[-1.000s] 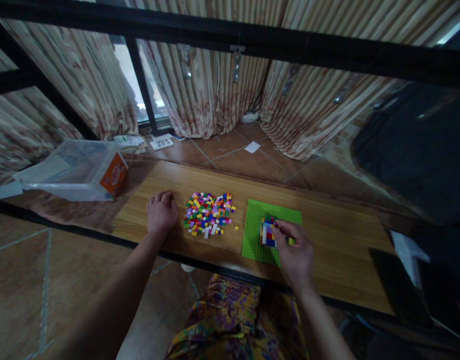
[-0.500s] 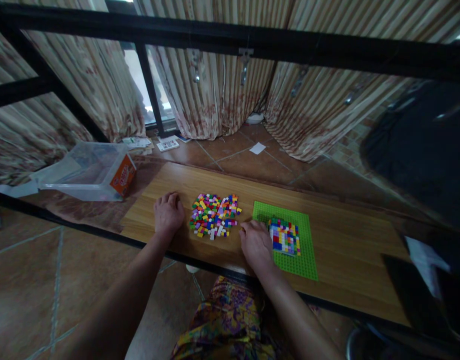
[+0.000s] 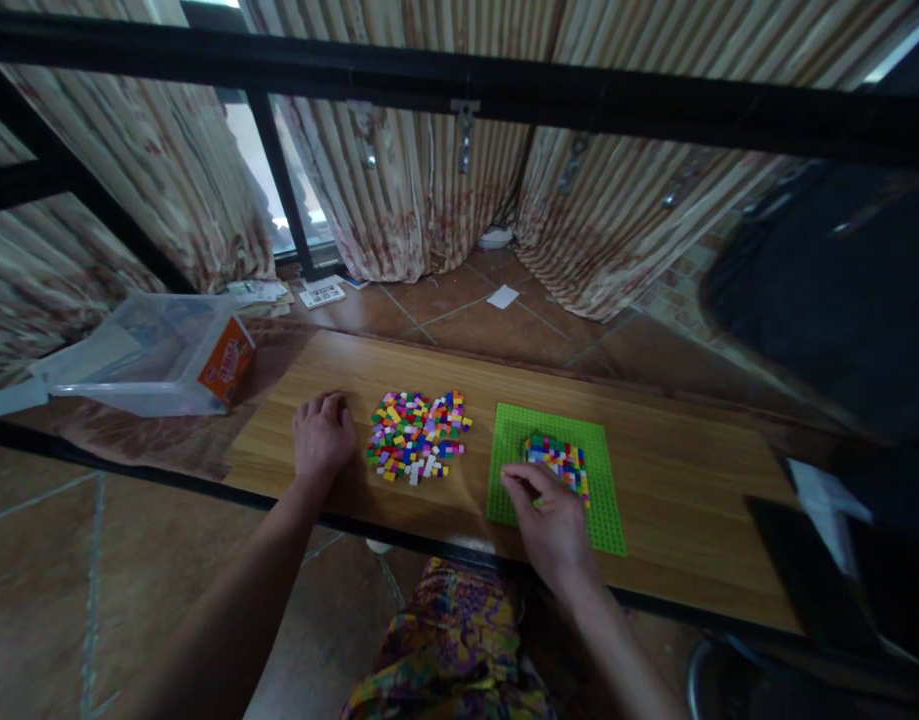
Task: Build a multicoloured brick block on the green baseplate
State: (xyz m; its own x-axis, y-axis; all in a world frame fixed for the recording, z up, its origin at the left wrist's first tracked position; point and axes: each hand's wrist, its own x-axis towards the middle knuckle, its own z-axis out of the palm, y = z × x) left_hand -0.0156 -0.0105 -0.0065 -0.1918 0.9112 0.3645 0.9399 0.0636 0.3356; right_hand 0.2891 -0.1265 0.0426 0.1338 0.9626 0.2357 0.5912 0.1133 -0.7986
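My right hand (image 3: 555, 525), thumb and finger pressed together on I cannot tell what, if anything, should best line up squarely with the toy-brick mosaic (image 3: 558, 453) on the green studded baseplate (image 3: 605, 505), right of centre.

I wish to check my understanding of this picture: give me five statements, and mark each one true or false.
1. The loose pile of small multicoloured plastic bricks lies between the left hand and the flat green studded baseplate. True.
2. The right hand is over the loose pile. False: the right hand is over the baseplate.
3. A cluster of joined multicoloured bricks sits on the baseplate. True.
4. The transparent plastic bin with an orange label stands to the right of the baseplate. False: the bin stands at the far left.
5. The left hand rests on the light brown wooden board. True.
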